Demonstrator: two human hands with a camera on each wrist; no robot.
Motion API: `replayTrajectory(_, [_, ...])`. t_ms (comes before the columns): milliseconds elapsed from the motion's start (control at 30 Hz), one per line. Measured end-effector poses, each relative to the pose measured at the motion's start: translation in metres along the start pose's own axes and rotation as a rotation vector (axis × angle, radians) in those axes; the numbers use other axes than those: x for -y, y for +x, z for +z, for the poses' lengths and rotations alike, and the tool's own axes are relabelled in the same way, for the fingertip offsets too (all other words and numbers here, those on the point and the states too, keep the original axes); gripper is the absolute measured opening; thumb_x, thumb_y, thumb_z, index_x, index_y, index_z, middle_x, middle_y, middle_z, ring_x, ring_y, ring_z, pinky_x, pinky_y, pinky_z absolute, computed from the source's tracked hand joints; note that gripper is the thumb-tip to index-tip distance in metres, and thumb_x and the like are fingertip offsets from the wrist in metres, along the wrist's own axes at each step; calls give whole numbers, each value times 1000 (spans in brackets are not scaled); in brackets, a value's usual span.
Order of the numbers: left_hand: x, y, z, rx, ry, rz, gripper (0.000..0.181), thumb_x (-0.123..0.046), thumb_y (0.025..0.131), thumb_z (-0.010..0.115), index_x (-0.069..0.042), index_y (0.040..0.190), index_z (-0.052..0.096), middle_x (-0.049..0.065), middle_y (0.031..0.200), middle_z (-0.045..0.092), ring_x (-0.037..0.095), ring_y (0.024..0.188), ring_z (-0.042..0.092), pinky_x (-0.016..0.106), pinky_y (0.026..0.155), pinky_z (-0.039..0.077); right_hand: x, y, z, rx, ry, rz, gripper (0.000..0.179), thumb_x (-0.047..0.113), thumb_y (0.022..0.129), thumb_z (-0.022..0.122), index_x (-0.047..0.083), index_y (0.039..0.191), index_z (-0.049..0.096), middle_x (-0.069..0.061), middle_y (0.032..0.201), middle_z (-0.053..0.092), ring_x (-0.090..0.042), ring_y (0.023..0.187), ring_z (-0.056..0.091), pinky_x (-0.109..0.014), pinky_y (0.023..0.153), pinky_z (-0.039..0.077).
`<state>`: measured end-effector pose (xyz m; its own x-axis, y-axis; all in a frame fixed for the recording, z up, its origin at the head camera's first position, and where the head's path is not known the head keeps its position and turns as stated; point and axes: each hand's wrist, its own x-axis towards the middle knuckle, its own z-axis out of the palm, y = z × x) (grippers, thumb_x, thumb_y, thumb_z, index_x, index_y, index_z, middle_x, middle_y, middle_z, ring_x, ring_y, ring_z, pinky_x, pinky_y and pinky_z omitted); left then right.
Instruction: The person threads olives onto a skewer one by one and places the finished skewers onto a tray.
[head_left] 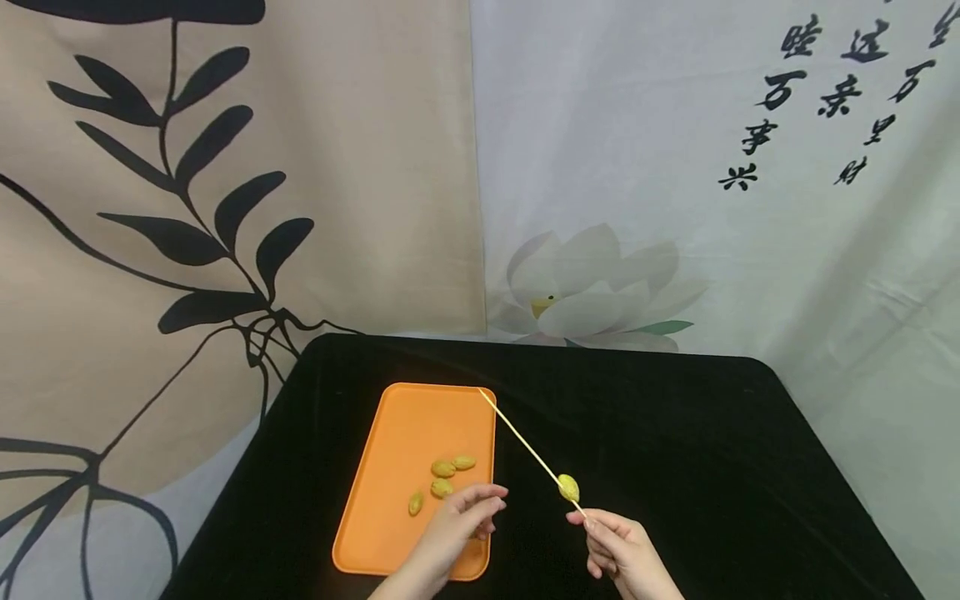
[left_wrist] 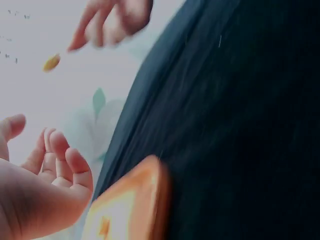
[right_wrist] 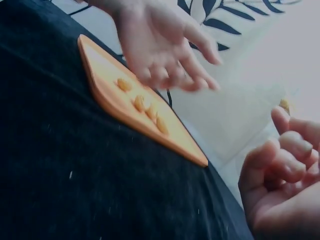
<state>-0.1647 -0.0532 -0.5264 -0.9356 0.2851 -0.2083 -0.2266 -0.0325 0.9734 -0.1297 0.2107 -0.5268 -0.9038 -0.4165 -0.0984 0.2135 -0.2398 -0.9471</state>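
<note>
My right hand (head_left: 626,546) pinches the lower end of a thin pale skewer (head_left: 521,437) between thumb and finger. One yellow-green oval fruit (head_left: 568,488), olive-like, sits on the skewer just above those fingertips. The rest of the skewer slants up and left, its tip over the tray's far right corner in the head view. My left hand (head_left: 459,527) is over the tray's near right side, fingers loosely bent with nothing held. Several similar oval fruits (head_left: 443,468) lie on the orange tray (head_left: 420,417). In the left wrist view, the fruit (left_wrist: 51,63) by my right fingers is blurred.
A black cloth (head_left: 712,450) covers the table. Behind it hangs a pale curtain (head_left: 375,167) with dark leaves, a lotus and black writing. The tray's raised rim (head_left: 363,475) stands to the left of the table's middle.
</note>
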Motion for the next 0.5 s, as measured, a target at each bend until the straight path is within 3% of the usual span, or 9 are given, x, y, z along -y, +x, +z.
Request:
replayTrajectory(67, [-5, 5, -16, -34, 87, 45, 35, -23, 94, 62, 3, 117, 63, 3, 96, 63, 14, 76, 56, 29, 69, 49, -1, -5, -7, -39, 8, 3, 31, 12, 103, 43, 23, 107, 73, 12, 63, 39, -1, 52, 34, -16, 56, 45])
replayTrajectory(133, [-10, 13, -28, -79, 245, 142, 27, -19, 94, 63, 0, 113, 66, 3, 97, 64, 17, 79, 57, 29, 69, 50, -2, -10, -11, -126, -1, 12, 30, 13, 103, 44, 23, 104, 73, 12, 62, 38, -1, 51, 33, -16, 55, 44])
replayTrajectory(233, [-14, 27, -40, -143, 589, 299, 18, -15, 92, 65, -8, 109, 69, 1, 102, 65, 18, 87, 59, 32, 73, 51, -3, -13, -12, -304, -40, 35, 24, 15, 100, 49, 18, 101, 73, 11, 60, 36, -3, 49, 32, -18, 53, 42])
replayTrajectory(300, [-14, 36, -44, -174, 843, 364, 19, -15, 90, 67, -14, 109, 70, 0, 106, 65, 20, 93, 60, 37, 79, 51, -3, -12, -11, -411, -72, 47, 20, 17, 98, 53, 11, 101, 72, 9, 59, 34, -3, 48, 32, -20, 52, 42])
replayTrajectory(400, [-9, 46, -46, -167, 1163, 393, 24, -19, 86, 71, -18, 111, 70, 1, 111, 64, 24, 102, 58, 48, 85, 47, -1, -11, -8, -490, -109, 33, 22, 18, 96, 56, 2, 102, 69, 8, 58, 33, -5, 48, 32, -22, 51, 41])
replayTrajectory(500, [-4, 50, -47, -127, 1349, 376, 28, -21, 83, 74, -19, 111, 70, 3, 111, 63, 27, 104, 56, 53, 84, 43, 1, -11, -8, -505, -132, -2, 21, 16, 96, 55, 0, 100, 69, 7, 58, 33, -6, 48, 31, -22, 51, 41])
